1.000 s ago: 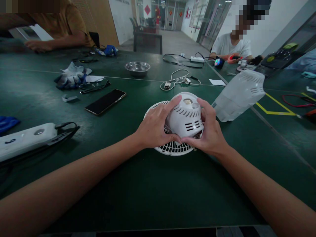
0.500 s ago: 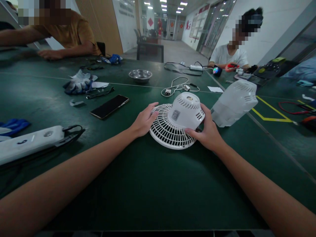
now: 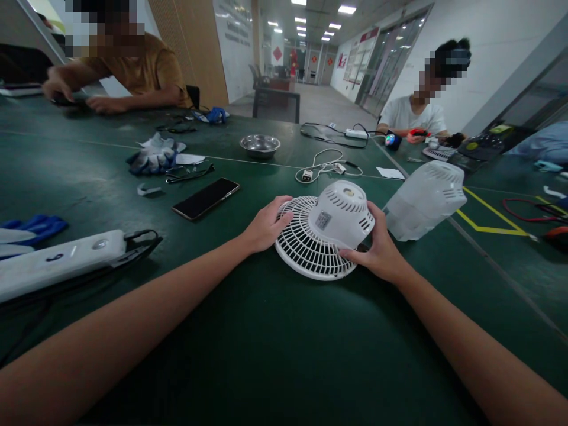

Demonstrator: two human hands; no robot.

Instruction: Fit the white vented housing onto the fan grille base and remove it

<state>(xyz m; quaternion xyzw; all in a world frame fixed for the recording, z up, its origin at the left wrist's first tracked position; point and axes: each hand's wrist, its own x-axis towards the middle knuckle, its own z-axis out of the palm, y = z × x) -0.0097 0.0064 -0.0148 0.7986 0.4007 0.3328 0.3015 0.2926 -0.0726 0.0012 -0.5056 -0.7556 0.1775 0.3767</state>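
A white fan head (image 3: 339,220) lies on the dark green table, its round slatted grille underneath and its vented motor housing upward. My left hand (image 3: 268,226) rests at the grille's left rim, thumb over the edge and fingers along the far side. At the housing's right lower side is my right hand (image 3: 377,245), thumb in front and fingers curled round behind, gripping it. Some of those fingertips are hidden by the housing. Just right of my right hand stands a translucent white plastic casing (image 3: 423,201) with slots near its top, leaning a little.
Left lie a smartphone (image 3: 206,199), a white power strip (image 3: 66,260), eyeglasses (image 3: 190,173) and work gloves (image 3: 155,154). Beyond are a metal bowl (image 3: 260,145) and a white cable (image 3: 328,168). Yellow tape (image 3: 497,228) marks the right side. Two people sit across the table.
The whole view has shifted, so everything sits slightly lower and to the right. Both hands keep their places on the fan head. The person at far left has drawn an arm in.
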